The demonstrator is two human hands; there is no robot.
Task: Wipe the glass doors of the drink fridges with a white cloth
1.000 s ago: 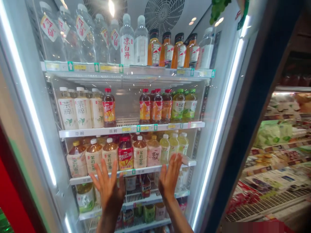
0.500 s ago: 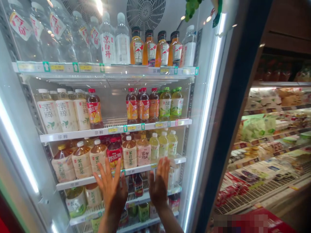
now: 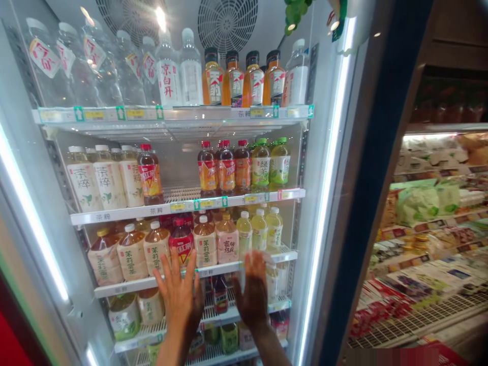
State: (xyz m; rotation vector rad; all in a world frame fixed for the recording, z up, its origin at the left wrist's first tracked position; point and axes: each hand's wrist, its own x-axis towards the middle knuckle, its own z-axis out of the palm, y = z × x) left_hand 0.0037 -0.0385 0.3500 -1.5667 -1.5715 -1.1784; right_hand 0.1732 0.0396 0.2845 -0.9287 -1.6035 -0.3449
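My left hand (image 3: 181,295) is raised with its fingers spread and nothing in it, in front of the red-labelled tea bottle (image 3: 181,245) and the shelf edge under it. To its right, my right hand (image 3: 252,292) is up too, thumb apart from the fingers and holding nothing. It hides part of the shelf below the pale yellow-green bottles (image 3: 244,235). A dark bottle (image 3: 220,295) shows between the two hands on a lower shelf. Whether either hand touches a glass pane cannot be made out.
The upright cooler has several white shelves (image 3: 190,202) of bottles, with clear water bottles (image 3: 46,61) on top. A bright light strip (image 3: 324,188) runs down its right side. Beyond the dark frame (image 3: 375,168) stand shelves with packaged goods (image 3: 427,203).
The view has shifted slightly, so the cooler and its bottles appear a little lower and further right. Both hands stay raised, and the left fingers overlap the red-labelled bottle a little differently.
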